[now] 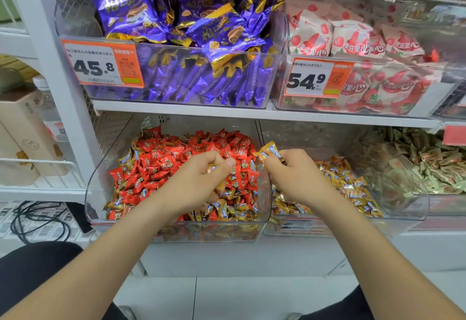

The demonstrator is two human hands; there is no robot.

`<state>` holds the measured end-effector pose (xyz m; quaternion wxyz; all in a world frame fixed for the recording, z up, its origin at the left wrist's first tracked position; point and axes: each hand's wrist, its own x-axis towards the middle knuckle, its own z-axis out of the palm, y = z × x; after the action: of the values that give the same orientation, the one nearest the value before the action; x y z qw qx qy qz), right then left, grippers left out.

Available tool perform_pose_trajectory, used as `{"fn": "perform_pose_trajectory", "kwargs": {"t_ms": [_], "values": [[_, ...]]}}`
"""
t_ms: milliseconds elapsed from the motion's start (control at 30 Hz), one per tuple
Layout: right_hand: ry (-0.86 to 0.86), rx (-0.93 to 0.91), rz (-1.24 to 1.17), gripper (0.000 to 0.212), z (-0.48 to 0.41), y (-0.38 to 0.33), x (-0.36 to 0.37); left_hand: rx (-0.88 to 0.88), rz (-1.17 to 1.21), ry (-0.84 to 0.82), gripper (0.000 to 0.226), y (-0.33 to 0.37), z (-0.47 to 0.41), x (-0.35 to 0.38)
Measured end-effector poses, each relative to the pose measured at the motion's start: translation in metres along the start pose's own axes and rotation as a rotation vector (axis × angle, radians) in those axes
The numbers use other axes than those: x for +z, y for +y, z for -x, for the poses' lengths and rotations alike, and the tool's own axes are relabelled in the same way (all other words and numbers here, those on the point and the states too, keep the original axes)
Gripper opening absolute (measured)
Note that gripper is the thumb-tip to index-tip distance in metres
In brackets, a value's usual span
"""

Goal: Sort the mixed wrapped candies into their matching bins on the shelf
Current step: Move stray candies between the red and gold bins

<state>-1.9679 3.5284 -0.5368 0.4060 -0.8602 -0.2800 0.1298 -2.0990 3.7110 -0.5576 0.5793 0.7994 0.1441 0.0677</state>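
Observation:
A clear bin (90,193) on the lower shelf holds red wrapped candies (161,160) mixed with gold ones (234,208) along its front and left edge. My left hand (201,178) is down in this bin with its fingers curled round gold candies. My right hand (290,171) hovers over the wall between this bin and the neighbouring bin (416,208), which holds gold candies (350,183). It pinches a gold candy (269,152) that sticks up from its fingers.
Above, one bin holds purple packets (181,24) and another holds white and red packets (353,42), each with an orange price tag. A bin of greenish candies (428,163) stands at lower right. A white rack with a box and black cables stands to the left.

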Motion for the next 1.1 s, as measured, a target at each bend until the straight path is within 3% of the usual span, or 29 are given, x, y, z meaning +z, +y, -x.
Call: {"fn": "perform_pose_trajectory", "kwargs": {"t_ms": [167,333,400,567,700,800,933,1000,1100], "values": [[-0.13,0.123,-0.145,0.031,-0.002,0.026,-0.041,0.097,-0.008,-0.111,0.013,0.024,0.01,0.027],[-0.054,0.207,0.118,0.044,-0.006,0.081,-0.076,0.213,-0.146,-0.057,0.011,0.057,-0.01,0.082],[-0.018,0.236,0.181,0.041,-0.008,0.101,-0.086,0.159,-0.171,-0.018,0.008,0.067,-0.031,0.111],[0.124,0.206,0.245,0.043,-0.016,0.134,-0.104,0.019,-0.254,-0.019,0.034,0.076,-0.087,0.166],[-0.019,0.171,-0.009,0.027,-0.015,0.137,-0.109,-0.061,-0.316,-0.186,0.034,0.076,-0.105,0.176],[-0.038,0.134,-0.013,0.032,-0.007,0.122,-0.115,0.056,-0.412,-0.207,0.029,0.075,-0.093,0.161],[0.017,0.053,-0.122,0.026,0.005,0.098,-0.112,0.396,-0.534,-0.09,0.03,0.072,-0.054,0.122],[0.039,0.015,-0.202,0.025,0.01,0.086,-0.111,0.452,-0.501,-0.013,0.028,0.064,-0.035,0.101],[0.014,-0.04,0.165,0.024,0.011,0.083,-0.111,0.483,-0.509,0.058,0.027,0.046,-0.019,0.084]]}}
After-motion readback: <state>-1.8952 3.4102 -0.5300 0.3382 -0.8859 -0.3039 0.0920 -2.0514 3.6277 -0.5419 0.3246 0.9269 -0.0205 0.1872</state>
